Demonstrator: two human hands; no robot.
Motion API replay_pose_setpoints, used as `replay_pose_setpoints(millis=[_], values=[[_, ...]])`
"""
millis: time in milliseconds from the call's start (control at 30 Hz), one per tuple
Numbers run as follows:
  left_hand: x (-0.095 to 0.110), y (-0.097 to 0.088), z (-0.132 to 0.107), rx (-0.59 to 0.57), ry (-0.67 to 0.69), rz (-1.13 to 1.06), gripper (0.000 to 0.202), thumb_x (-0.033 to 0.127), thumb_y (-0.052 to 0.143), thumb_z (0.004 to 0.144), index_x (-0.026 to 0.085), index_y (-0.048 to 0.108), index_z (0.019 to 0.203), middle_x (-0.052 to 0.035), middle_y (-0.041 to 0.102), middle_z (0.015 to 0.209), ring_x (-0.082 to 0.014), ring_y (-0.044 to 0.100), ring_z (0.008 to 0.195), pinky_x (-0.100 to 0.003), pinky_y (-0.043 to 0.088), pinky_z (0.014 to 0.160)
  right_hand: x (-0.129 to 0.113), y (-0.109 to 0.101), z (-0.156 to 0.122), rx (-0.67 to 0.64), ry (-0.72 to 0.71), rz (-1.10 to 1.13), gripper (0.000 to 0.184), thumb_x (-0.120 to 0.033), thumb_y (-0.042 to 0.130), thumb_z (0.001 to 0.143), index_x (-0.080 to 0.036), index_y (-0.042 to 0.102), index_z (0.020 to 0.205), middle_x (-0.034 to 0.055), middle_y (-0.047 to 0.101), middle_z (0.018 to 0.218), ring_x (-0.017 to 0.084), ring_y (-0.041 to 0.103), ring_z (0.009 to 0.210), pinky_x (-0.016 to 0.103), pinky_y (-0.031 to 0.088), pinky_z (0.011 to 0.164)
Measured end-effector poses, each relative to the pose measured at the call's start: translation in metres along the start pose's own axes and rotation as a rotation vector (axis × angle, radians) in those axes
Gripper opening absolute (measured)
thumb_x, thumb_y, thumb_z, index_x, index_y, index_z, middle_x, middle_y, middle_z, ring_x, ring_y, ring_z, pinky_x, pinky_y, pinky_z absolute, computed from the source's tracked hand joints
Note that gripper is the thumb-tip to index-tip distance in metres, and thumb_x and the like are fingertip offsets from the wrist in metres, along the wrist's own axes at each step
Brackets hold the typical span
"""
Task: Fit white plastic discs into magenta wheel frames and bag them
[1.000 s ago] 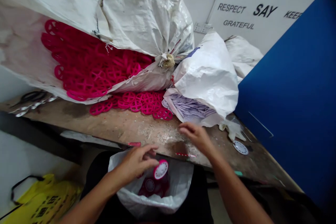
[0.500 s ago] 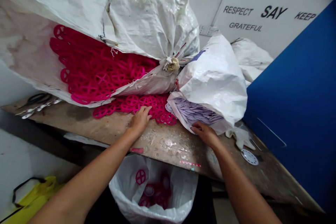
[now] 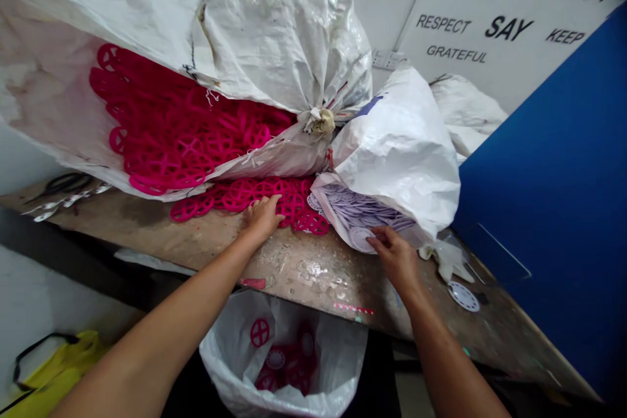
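My left hand (image 3: pixel 264 217) rests on a pile of flat pink plastic wheels (image 3: pixel 235 196) at the table's back. Its thumb stands apart from the fingers, with no single wheel held between them. At the mouth of a white sack (image 3: pixel 411 137), my right hand (image 3: pixel 394 253) pinches the edge of a round pale disc (image 3: pixel 361 239) between thumb and fingers. Behind it, many thin lavender discs (image 3: pixel 362 206) lie packed in that sack. Below the table edge, an open white bag (image 3: pixel 228 366) holds several pink wheels (image 3: pixel 294 366), some with pale discs on them.
A large sack (image 3: pixel 63 78) full of pink wheels lies open at left, under a tied white sack (image 3: pixel 284 32). Scissors (image 3: pixel 63 184) lie on the table (image 3: pixel 161 228) at far left. One pale disc (image 3: pixel 463 296) sits at right, beside a blue panel (image 3: pixel 548 196).
My right hand has taken hold of a pale disc at the sack mouth and drawn back slightly to the right. The left hand has barely shifted on the pink wheels.
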State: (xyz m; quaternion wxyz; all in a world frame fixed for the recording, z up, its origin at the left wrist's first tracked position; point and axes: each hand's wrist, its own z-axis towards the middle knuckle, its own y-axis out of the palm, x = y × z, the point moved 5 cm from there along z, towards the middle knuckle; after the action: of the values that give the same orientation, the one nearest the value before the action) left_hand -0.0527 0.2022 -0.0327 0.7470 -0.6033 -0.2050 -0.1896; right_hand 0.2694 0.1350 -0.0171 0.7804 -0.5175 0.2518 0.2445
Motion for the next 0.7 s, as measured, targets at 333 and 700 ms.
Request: replay_pose_setpoints(millis=[333,700], values=[[0.0,-0.007,-0.05,0.031,-0.043,-0.431,0.011,0.023,0.059,0.075,0.02,0.052,0.084,0.0006,0.06,0.079,-0.0159,0.06,0.077,-0.031,0.047,0.076,-0.048,0.005,-0.034,0.012,0.062,0.555,0.024,-0.041,0.063,0.075,-0.02,0.055,0.084,0.0002,0.058,0.073,0.014,0.053,0.064,0.025,0.044,0.059],[0.037,0.008,-0.155,-0.327,-0.346,-1.27,0.043,0.044,0.063,0.075,0.016,0.059,0.108,-0.0063,0.068,0.094,-0.0178,0.065,0.081,-0.029,0.055,0.067,-0.104,0.058,-0.083,-0.188,-0.137,0.481,0.023,-0.027,0.058,0.082,-0.025,0.069,0.102,0.0046,0.06,0.093,0.017,0.058,0.083,0.029,0.047,0.074]])
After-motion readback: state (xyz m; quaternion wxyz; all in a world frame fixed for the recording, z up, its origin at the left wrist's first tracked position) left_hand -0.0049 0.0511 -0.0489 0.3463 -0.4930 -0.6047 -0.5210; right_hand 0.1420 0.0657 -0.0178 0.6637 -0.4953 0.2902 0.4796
